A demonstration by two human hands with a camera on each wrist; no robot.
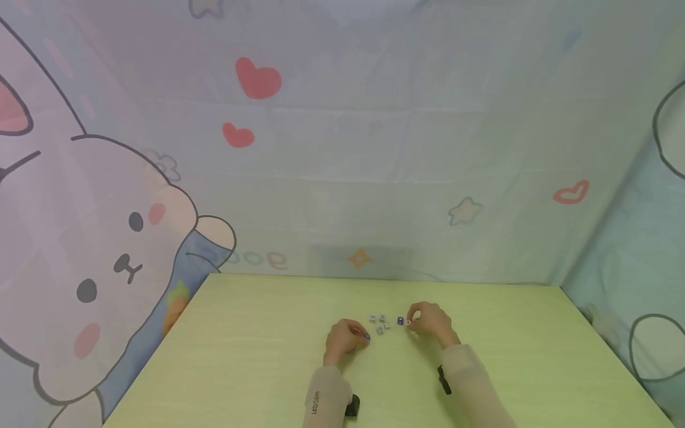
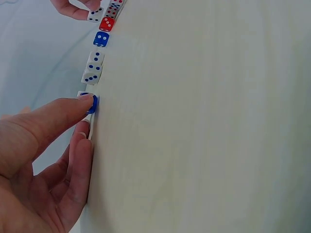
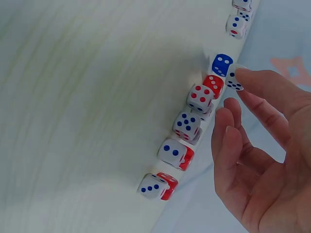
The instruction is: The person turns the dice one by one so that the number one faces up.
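Observation:
My left hand (image 1: 342, 339) pinches a blue die (image 2: 93, 105) between thumb and fingers, low over the tabletop. The thumb covers part of it, and a white edge shows beside it. My right hand (image 1: 432, 321) pinches a white die with blue pips (image 3: 234, 80) between thumb and fingertip. This die is right beside another blue die (image 3: 222, 64) and a red die (image 3: 214, 86). Toward my right wrist, more white dice (image 3: 186, 125) and red dice (image 3: 167, 187) sit close together. Between the hands lies a small group of white dice (image 1: 380, 330).
The pale yellow-green table (image 1: 257, 345) reaches back to a hanging cloth (image 1: 364, 178) printed with a rabbit, hearts and stars. Dark wrist devices (image 1: 352, 406) show under both sleeves.

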